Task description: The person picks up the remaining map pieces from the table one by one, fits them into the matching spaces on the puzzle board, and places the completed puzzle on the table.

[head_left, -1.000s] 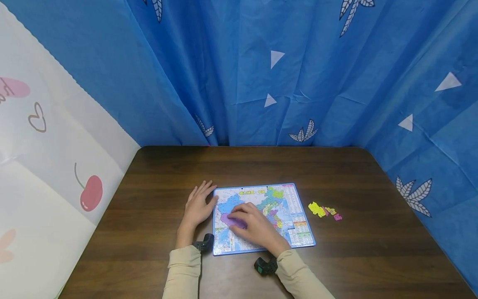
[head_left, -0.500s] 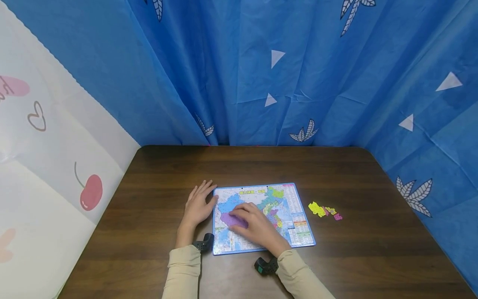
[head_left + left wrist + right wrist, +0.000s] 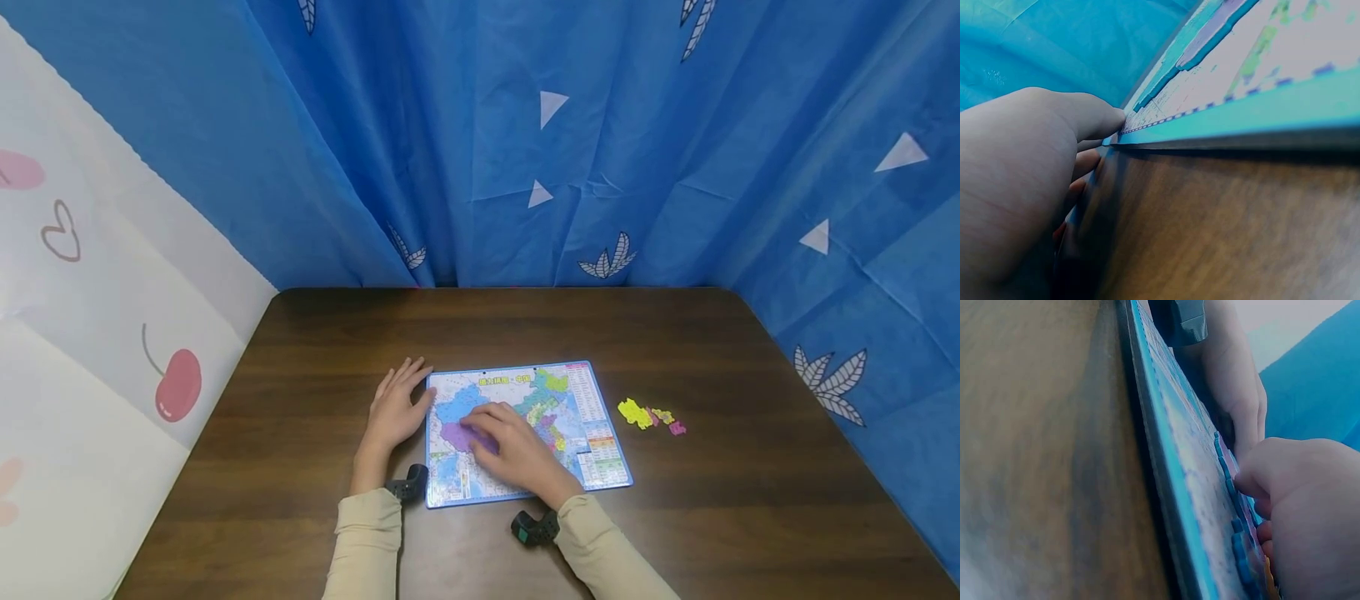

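Note:
A magnetic map puzzle board (image 3: pixel 525 493) with a blue rim lies flat on the table. My left hand (image 3: pixel 395 414) rests beside its upper left corner, fingers spread and thumb at the edge; the thumb (image 3: pixel 1100 117) touches the rim in the left wrist view. Over the map, my right hand (image 3: pixel 513 450) has its bent fingertips on a purple puzzle piece (image 3: pixel 454 436), partly hidden beneath them. A blue puzzle piece (image 3: pixel 459 406) adjoins it above. In the right wrist view the right thumb (image 3: pixel 1254 478) lies right at the raised edge of the pieces.
Right of the board lie loose puzzle pieces: a yellow one (image 3: pixel 635 413), a small patterned one (image 3: pixel 663 415) and a magenta one (image 3: pixel 678 428). Blue curtains (image 3: pixel 480 167) hang behind the brown table (image 3: pixel 337 333), with a white printed cloth (image 3: pixel 97 333) at the left.
The right thumb has moved up and inward, nearer the index finger, over the purple puzzle piece. My left hand keeps its place at the board's corner. The head view has shifted slightly.

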`<state>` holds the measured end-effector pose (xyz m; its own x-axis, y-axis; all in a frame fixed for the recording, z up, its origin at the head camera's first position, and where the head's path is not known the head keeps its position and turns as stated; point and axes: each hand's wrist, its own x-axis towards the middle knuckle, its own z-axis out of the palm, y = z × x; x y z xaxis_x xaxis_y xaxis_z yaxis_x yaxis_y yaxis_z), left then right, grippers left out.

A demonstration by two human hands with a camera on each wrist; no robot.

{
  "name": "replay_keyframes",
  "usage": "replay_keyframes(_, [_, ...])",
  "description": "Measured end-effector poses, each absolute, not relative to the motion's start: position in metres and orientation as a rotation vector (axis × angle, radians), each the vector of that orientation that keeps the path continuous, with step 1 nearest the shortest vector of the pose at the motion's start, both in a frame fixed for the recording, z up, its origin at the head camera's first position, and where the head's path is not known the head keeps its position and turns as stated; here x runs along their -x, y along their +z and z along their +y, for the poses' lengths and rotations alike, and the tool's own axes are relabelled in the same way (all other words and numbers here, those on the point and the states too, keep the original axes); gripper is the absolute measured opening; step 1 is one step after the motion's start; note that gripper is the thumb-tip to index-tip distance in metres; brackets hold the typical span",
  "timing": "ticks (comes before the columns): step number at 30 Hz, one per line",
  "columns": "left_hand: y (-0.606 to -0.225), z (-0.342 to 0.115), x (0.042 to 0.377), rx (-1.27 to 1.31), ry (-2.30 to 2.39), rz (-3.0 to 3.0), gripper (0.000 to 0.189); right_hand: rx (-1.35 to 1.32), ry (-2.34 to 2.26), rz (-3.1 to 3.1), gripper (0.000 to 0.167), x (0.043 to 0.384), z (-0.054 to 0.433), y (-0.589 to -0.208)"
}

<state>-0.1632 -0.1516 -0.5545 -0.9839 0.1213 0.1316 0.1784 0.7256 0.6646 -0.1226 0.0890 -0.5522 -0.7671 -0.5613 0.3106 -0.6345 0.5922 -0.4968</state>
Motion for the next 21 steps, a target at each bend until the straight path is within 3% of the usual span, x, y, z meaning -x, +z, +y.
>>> replay_keyframes(21, [-0.5560, -0.1531, 0.1624, 0.244, -1.126, -2.881, 0.049, -0.970, 0.995, -2.439, 0.018, 0.1171, 0.0978, -0.5565])
